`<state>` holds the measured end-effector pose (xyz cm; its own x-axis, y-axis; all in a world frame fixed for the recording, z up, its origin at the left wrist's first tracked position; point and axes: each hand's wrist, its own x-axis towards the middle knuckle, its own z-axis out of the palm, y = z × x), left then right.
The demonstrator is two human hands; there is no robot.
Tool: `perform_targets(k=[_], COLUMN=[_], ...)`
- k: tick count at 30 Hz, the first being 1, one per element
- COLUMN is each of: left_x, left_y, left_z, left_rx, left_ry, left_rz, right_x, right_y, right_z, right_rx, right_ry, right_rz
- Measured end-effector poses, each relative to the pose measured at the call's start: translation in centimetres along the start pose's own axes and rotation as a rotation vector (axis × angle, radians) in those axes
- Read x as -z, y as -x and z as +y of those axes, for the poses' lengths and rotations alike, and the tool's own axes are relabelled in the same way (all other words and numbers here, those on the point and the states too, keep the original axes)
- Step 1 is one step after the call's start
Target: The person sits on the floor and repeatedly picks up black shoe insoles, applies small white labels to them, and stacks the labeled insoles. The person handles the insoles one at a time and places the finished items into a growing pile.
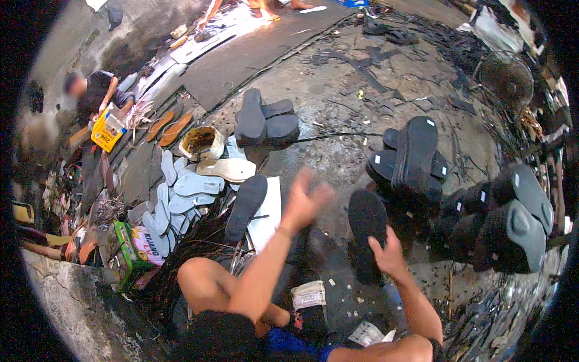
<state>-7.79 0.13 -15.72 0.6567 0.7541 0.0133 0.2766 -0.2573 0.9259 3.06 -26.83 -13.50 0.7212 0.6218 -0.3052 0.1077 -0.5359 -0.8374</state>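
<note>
My left hand (303,202) is raised over the floor, blurred, fingers spread, holding nothing. Just left of it a black shoe sole (246,205) lies partly on a white sheet (267,216). My right hand (388,254) grips the lower edge of another black shoe sole (365,224), which stands tilted above the dark floor. A stack of black soles with small white stickers (413,158) rises just beyond this hand. My bent knee (199,279) shows at the lower middle.
More black sole stacks (512,226) stand at right, and black soles (264,120) at centre back. White and pale-blue insoles (181,193) lie at left beside a glue bowl (201,142) and a green box (134,250). Another person (96,93) sits far left. A fan (505,77) stands at back right.
</note>
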Motion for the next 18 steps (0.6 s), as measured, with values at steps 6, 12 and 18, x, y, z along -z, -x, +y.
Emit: perform_targets(k=[6, 12, 18], left_x=[11.9, 12.2, 16.5], left_y=[-24.2, -20.6, -7.6], left_z=[-13.3, -7.2, 8.4], left_rx=[0.693, 0.376, -0.284], left_ry=[0.204, 0.346, -0.465], left_rz=[0.828, 0.661, -0.289], right_x=[3.2, 3.6, 5.2], right_y=[10.2, 12.8, 11.0], right_z=[7.0, 7.2, -1.9], right_rx=[-0.114, -0.141, 0.116], right_ry=[0.166, -0.031, -0.175], right_rz=[-0.148, -0.054, -0.062])
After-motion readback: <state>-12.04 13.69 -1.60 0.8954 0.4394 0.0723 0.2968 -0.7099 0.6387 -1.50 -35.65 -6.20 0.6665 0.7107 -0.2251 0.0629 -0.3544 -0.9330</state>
